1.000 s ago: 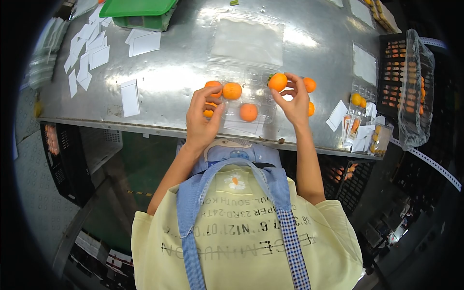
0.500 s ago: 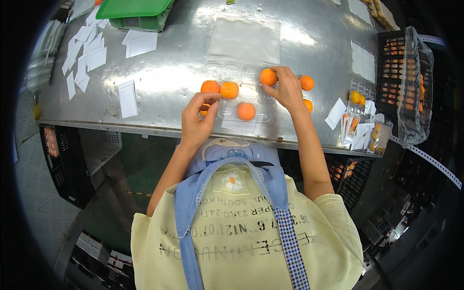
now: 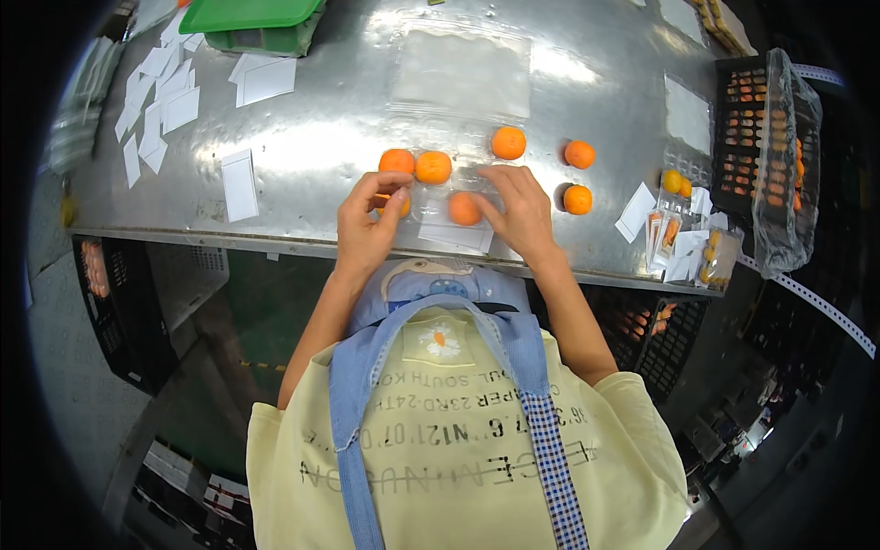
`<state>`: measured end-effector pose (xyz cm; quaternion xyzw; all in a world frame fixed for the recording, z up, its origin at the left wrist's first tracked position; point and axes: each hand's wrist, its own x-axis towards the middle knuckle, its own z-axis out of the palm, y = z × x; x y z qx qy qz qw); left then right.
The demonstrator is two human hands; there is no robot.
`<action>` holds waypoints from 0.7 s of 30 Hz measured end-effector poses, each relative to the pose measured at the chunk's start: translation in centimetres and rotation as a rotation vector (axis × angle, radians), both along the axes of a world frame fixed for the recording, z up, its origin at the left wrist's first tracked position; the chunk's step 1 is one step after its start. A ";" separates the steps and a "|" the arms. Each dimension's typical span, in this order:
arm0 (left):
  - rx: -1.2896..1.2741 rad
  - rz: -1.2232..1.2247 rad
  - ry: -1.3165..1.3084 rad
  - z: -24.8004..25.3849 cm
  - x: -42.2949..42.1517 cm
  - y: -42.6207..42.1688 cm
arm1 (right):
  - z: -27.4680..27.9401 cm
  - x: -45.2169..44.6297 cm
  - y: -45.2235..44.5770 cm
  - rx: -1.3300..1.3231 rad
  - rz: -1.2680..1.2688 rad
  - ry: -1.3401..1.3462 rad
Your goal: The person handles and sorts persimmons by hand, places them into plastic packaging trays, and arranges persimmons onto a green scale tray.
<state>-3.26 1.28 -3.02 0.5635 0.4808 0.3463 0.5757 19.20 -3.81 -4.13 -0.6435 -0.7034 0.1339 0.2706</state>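
Observation:
A clear plastic clamshell tray point(image 3: 436, 203) lies before me, with its lid point(image 3: 463, 73) folded back. Two oranges stand in its far part, one left of centre point(image 3: 434, 168) and one at the right corner point(image 3: 509, 143). My left hand point(image 3: 367, 227) has thumb and forefinger apart over a partly hidden orange point(image 3: 404, 207), just below another orange point(image 3: 397, 162). Close to the orange at the tray's near side point(image 3: 464, 209), my right hand point(image 3: 522, 213) has its fingers spread, the thumb beside the fruit. Whether the thumb touches it I cannot tell.
Two loose oranges point(image 3: 578, 176) lie to the right. White cards point(image 3: 240, 186) are scattered leftward, below a green container point(image 3: 261, 23). At the right edge stand small packs of yellow fruit point(image 3: 720, 255) and a black crate point(image 3: 741, 137) with a plastic liner. White paper point(image 3: 456, 236) lies near the table edge.
My right hand has let go of the orange at the tray's far right corner and moved down and left to the near orange. My left hand has shifted slightly left.

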 end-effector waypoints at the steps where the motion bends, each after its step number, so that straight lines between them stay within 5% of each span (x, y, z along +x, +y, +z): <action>1: -0.004 -0.005 -0.003 -0.1 0.0 0.0 | -0.2 0.3 0.0 -0.020 -0.021 -0.025; 5: 0.000 -0.038 -0.004 -0.1 0.2 -0.2 | -0.5 1.8 1.3 0.003 -0.226 0.023; 11: 0.021 -0.031 0.001 0.0 0.3 -0.3 | 0.4 0.2 0.3 -0.197 0.324 -0.052; 21: -0.017 -0.089 0.037 0.1 0.1 -0.6 | 0.1 -0.4 0.0 -0.215 0.243 -0.107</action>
